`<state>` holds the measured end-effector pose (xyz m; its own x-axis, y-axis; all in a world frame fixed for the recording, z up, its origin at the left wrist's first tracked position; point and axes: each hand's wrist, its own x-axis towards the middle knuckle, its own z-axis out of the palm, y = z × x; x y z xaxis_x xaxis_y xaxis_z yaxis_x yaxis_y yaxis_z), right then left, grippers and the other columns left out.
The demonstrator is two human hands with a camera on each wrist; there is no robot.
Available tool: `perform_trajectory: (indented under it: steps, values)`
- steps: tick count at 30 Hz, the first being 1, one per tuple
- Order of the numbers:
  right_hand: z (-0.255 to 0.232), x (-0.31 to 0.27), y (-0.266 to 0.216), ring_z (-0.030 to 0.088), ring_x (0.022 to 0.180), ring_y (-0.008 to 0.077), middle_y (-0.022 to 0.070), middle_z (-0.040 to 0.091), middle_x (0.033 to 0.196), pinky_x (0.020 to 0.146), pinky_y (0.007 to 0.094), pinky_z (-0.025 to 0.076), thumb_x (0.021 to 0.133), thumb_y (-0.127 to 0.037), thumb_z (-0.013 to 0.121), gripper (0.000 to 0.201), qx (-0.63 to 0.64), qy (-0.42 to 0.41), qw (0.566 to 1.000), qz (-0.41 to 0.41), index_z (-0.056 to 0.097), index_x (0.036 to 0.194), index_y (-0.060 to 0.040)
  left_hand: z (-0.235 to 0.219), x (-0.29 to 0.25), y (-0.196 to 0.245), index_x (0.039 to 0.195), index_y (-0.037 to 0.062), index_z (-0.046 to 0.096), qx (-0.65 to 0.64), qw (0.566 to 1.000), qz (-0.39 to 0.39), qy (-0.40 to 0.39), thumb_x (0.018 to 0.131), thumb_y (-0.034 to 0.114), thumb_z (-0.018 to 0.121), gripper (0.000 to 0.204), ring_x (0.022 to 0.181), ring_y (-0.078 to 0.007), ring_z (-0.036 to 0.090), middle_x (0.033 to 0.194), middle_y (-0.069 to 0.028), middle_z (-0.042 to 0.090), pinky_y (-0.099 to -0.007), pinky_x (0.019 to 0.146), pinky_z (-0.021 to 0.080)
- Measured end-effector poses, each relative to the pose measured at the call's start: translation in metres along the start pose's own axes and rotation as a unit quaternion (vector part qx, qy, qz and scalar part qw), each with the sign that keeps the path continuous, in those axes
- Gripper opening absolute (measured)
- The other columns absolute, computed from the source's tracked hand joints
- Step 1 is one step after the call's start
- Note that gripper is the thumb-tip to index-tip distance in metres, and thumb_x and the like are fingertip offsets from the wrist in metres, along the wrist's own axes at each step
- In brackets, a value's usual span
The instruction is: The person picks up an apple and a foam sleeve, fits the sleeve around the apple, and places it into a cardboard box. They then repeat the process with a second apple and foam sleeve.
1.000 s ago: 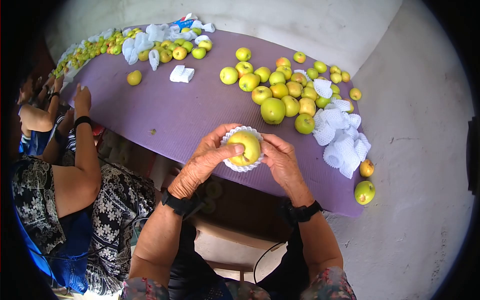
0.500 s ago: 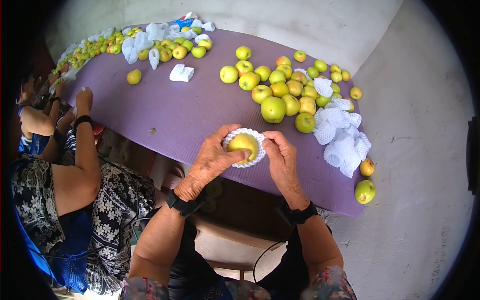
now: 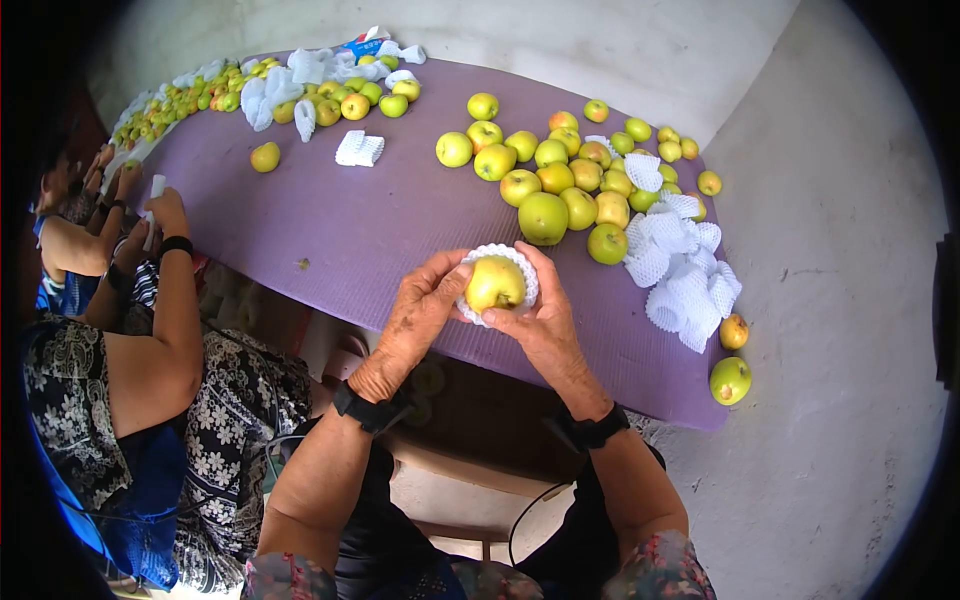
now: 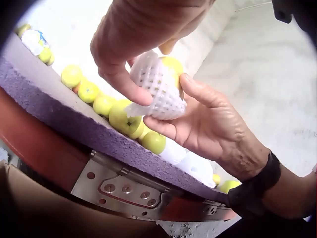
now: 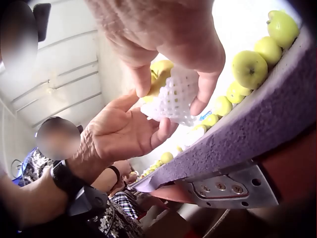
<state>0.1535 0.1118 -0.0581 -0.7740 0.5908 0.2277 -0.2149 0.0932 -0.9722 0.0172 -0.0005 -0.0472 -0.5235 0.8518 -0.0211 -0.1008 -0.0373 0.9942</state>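
Note:
Both hands hold a yellow-green apple (image 3: 494,283) above the table's near edge. A white foam net sleeve (image 4: 157,89) wraps its lower part, and the apple's top shows out of the sleeve's mouth. My left hand (image 3: 418,312) grips the wrapped apple from the left, its thumb at the sleeve's rim. From the right, my right hand (image 3: 548,322) curls round it, with the thumb against the apple's near side. In the right wrist view the sleeve (image 5: 173,96) hangs past the fruit, and fingers of both hands press on it.
Loose apples (image 3: 543,218) spread over the purple table (image 3: 400,220) ahead and right, beside a heap of foam sleeves (image 3: 685,270). A folded sleeve stack (image 3: 360,149) and one apple (image 3: 265,157) lie left of centre. Another person (image 3: 120,370) sits close on the left.
The right hand has moved from pinching the sleeve's rim to curling round the wrapped apple. The apple has turned in the hands. The neighbouring person's hand now holds a white sleeve upright.

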Motion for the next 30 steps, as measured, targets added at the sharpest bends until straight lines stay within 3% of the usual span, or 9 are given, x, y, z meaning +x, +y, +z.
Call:
perform_trajectory:
  steps: [2,5,8,11,17,20,23,26,30]
  values:
    - [-0.001,0.001,0.007,0.049,0.12,0.0216,0.0114,0.048,0.131,0.102,0.0342,0.043,0.074,-0.007,0.078,0.076,-0.014,0.003,1.0,-0.003,0.039,0.139,-0.003,-0.002,-0.001,0.0,0.124,0.0045,0.06,0.036,0.999,0.007,0.015,0.1,0.031,0.054,0.036,0.09,-0.0088,0.059,0.101,0.0007,0.065,-0.0231,0.073,0.049]
    - [-0.002,0.002,0.016,0.051,0.118,0.0207,0.0108,0.05,0.128,0.101,0.0334,0.043,0.073,-0.011,0.08,0.072,-0.016,0.003,1.0,0.011,0.044,0.135,-0.0024,0.001,0.0,-0.008,0.117,-0.0005,0.062,0.121,0.986,0.088,0.076,0.099,0.021,0.053,0.029,0.073,-0.0165,0.067,0.086,-0.0112,0.07,-0.03,0.061,0.054]
    - [0.001,0.002,0.01,0.053,0.113,0.0196,0.0097,0.054,0.123,0.099,0.0337,0.044,0.073,-0.014,0.081,0.068,-0.005,0.005,1.0,0.021,0.047,0.131,-0.0018,0.004,-0.004,-0.005,0.117,0.0017,0.062,0.386,0.893,0.189,0.133,0.097,0.014,0.055,0.025,0.066,-0.0259,0.068,0.077,-0.0187,0.069,-0.0346,0.063,0.055]
    - [0.004,0.0,0.002,0.056,0.108,0.0187,0.0089,0.057,0.117,0.097,0.0335,0.046,0.073,-0.015,0.081,0.065,-0.009,0.008,0.999,0.043,0.049,0.127,-0.0014,0.007,-0.006,-0.007,0.115,0.0015,0.06,0.499,0.824,0.216,0.16,0.092,0.009,0.056,0.024,0.07,-0.0323,0.069,0.078,-0.0205,0.067,-0.0396,0.058,0.055]
    - [0.001,0.003,0.001,0.058,0.104,0.0185,0.0093,0.06,0.111,0.093,0.0317,0.047,0.073,-0.015,0.079,0.061,0.02,0.017,0.994,0.107,0.05,0.124,-0.0008,0.009,-0.01,0.0,0.117,0.0025,0.059,0.522,0.775,0.314,0.168,0.091,0.008,0.057,0.027,0.064,-0.0302,0.068,0.076,-0.0161,0.068,-0.0379,0.055,0.055]
    - [-0.003,0.004,0.002,0.058,0.103,0.0185,0.0094,0.06,0.11,0.092,0.0312,0.047,0.073,-0.016,0.079,0.06,0.03,0.023,0.993,0.114,0.05,0.123,-0.0005,0.01,-0.01,0.001,0.118,0.0026,0.059,0.511,0.788,0.311,0.146,0.091,0.01,0.058,0.028,0.067,-0.0298,0.068,0.079,-0.0162,0.069,-0.0356,0.054,0.055]
    - [-0.01,0.005,0.004,0.058,0.104,0.0185,0.0096,0.061,0.111,0.092,0.031,0.047,0.073,-0.016,0.079,0.059,0.032,0.027,0.993,0.11,0.051,0.123,-0.0004,0.003,-0.005,-0.003,0.121,0.0017,0.058,0.389,0.885,0.237,0.098,0.092,0.021,0.062,0.036,0.067,-0.0267,0.069,0.088,-0.0175,0.069,-0.0352,0.058,0.055]
    - [-0.017,0.005,0.0,0.058,0.106,0.0186,0.0102,0.061,0.113,0.093,0.0312,0.047,0.073,-0.017,0.079,0.06,0.039,-0.003,0.993,0.111,0.052,0.124,-0.0003,0.006,-0.01,0.007,0.125,0.0008,0.056,0.22,0.972,0.059,0.056,0.09,0.032,0.067,0.048,0.073,-0.023,0.068,0.098,-0.0172,0.069,-0.0357,0.064,0.055]
    - [-0.015,0.001,-0.013,0.057,0.111,0.0198,0.0118,0.059,0.118,0.097,0.0327,0.046,0.074,-0.019,0.079,0.065,0.001,-0.058,0.994,0.088,0.05,0.128,0.0,0.004,-0.01,0.015,0.13,-0.0022,0.052,0.14,0.988,-0.025,-0.053,0.091,0.036,0.066,0.056,0.093,-0.0182,0.064,0.115,-0.0134,0.063,-0.0309,0.075,0.054]
